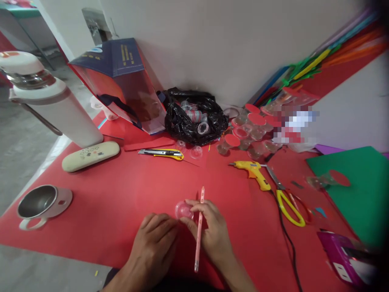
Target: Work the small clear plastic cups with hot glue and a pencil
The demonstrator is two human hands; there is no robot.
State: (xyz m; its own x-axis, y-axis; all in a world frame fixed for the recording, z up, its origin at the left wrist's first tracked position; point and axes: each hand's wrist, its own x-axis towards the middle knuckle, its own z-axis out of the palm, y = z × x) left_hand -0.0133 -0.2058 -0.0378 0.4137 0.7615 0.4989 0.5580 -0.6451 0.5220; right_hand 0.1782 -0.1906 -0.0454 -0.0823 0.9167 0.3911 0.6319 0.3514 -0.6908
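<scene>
My right hand (212, 231) is closed round a pink pencil (199, 235), which slants up between the fingers. The same hand's fingertips pinch a small clear plastic cup (182, 209) on the red table covering. Just left of the cup, my left hand (154, 243) is curled with its knuckles up; its thumb and anything in its grasp are hidden. Beyond the hands lie a yellow box cutter (167, 153) and another small clear cup (196, 152). On the right are a yellow glue gun (253, 172) and scissors (287, 202) with yellow and red handles.
A white thermos (57, 105), a pencil case (91, 156) and a steel-lined mug (39, 202) stand left. Behind are a black plastic bag (176, 132) of cups and several joined cups with red circles (257, 119). The glue gun's cord (288, 239) runs toward me, near a purple device (343, 255).
</scene>
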